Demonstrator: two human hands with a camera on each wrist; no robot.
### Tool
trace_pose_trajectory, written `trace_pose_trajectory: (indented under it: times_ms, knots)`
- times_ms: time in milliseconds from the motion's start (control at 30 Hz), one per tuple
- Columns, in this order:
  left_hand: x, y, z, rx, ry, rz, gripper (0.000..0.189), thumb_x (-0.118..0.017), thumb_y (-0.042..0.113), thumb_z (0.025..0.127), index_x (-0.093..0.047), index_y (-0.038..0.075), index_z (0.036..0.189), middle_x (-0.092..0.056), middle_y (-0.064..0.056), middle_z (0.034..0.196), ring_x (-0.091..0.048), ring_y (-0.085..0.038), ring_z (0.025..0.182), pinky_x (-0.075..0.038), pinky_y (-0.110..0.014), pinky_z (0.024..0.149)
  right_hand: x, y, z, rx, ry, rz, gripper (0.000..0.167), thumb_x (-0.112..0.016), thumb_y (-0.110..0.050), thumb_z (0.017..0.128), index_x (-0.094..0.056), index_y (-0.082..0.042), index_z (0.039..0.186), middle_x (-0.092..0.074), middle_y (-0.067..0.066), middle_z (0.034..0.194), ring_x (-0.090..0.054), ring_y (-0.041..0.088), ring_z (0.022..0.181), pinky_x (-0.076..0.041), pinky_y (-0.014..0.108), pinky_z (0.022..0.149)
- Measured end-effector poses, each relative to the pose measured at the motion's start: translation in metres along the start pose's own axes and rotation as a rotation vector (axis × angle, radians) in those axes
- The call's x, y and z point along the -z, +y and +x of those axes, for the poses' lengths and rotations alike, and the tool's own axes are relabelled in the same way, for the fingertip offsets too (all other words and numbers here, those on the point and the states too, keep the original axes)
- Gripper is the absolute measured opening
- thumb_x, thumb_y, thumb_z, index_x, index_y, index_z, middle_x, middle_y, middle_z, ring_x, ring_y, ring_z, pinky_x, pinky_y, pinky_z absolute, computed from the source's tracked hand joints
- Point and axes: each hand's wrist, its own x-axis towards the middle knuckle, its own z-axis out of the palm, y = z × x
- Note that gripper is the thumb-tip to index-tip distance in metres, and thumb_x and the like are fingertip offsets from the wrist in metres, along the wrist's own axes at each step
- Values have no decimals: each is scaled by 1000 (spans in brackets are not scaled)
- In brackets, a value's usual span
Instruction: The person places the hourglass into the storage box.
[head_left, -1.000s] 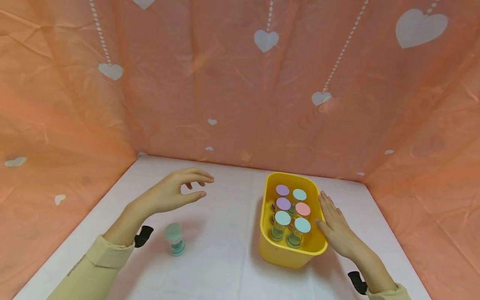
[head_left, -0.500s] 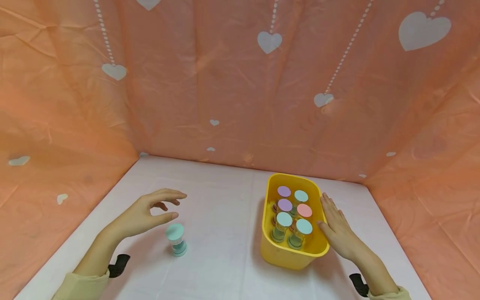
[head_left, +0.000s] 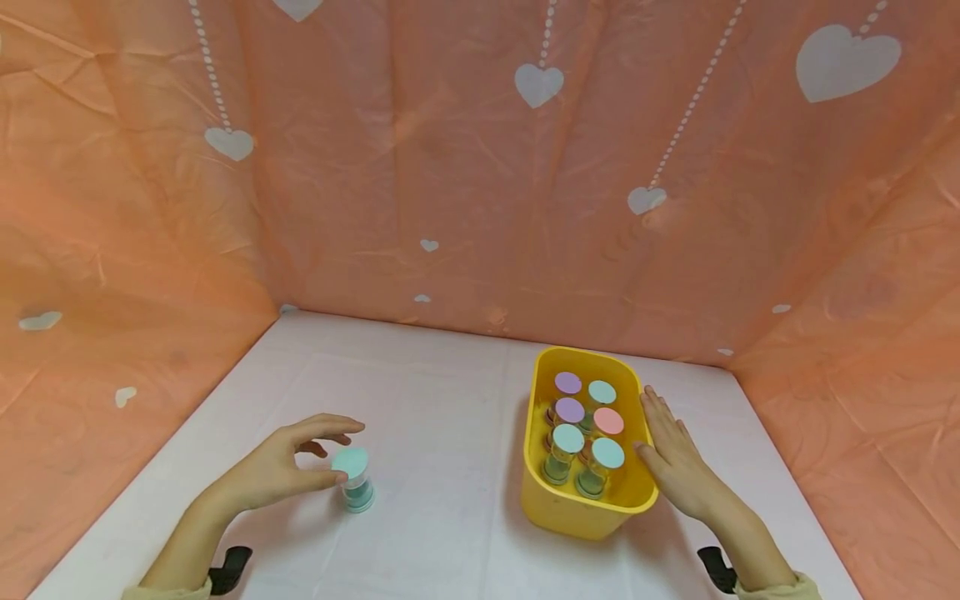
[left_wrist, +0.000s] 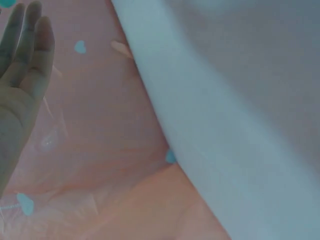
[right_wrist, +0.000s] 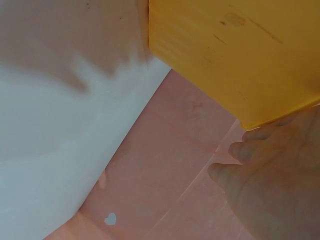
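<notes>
A small sand timer (head_left: 358,492) with round teal caps stands upright on the white tabletop at the left in the head view. Around its top my left hand (head_left: 273,467) is spread, fingers on the far side and thumb in front of the cap's edge; whether the thumb touches cannot be told. The timer does not show in the left wrist view. My right hand (head_left: 678,458) rests with straight fingers along the right rim of a yellow bin (head_left: 573,518). Inside the bin stand several sand timers with purple, pink and pale blue caps, such as the pink-capped timer (head_left: 607,421).
The white tabletop (head_left: 435,417) stretches between the lone timer and the bin. An orange sheet with white hearts (head_left: 480,167) walls in the back and both sides. Black straps sit at both wrists.
My left hand has drawn back leftward, then come down to the lone timer, its thumb now in front of the cap. The right hand and the bin stay in place.
</notes>
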Motion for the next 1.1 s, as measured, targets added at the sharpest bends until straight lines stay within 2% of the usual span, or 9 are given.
trace_pose_trajectory:
  times_ms: [300, 467, 733, 933, 1100]
  knots:
    - [-6, -9, -5, 3, -23, -54, 49, -85, 15, 87, -68, 17, 133, -68, -2, 128, -62, -6, 112, -55, -29, 87, 0, 0, 1, -10, -2, 2, 73, -48, -18, 105, -11, 8, 162, -4, 29, 170, -2, 55, 154, 2, 75, 118]
    - [-8, -11, -6, 1, -28, -80, 46, -84, 13, 89, -68, 15, 132, -69, 1, 124, -62, -7, 109, -56, -28, 86, 1, -2, 0, -9, -3, 11, 73, -48, -18, 105, -11, 8, 162, -4, 30, 170, -2, 55, 154, 1, 76, 117]
    - [-11, -11, -6, -22, -17, -92, 44, -83, 10, 88, -69, 12, 130, -69, 0, 122, -63, -8, 104, -57, -28, 86, 1, -1, 2, -22, -9, 18, 73, -47, -18, 106, -9, 6, 163, -2, 28, 171, 0, 54, 155, 3, 75, 118]
    - [-12, -8, 0, -45, 11, -63, 44, -84, 10, 88, -69, 15, 129, -69, 1, 120, -63, -10, 103, -57, -29, 84, 1, 0, 2, -25, -13, 18, 73, -47, -19, 106, -9, 6, 163, -2, 27, 171, 0, 54, 155, 4, 75, 118]
    - [-11, -2, 11, -64, 50, -34, 44, -83, 8, 89, -69, 17, 130, -68, 3, 121, -64, -10, 101, -57, -29, 84, 1, -1, 2, -29, -11, 12, 73, -47, -19, 106, -9, 6, 163, -2, 27, 171, 0, 54, 154, 3, 75, 118]
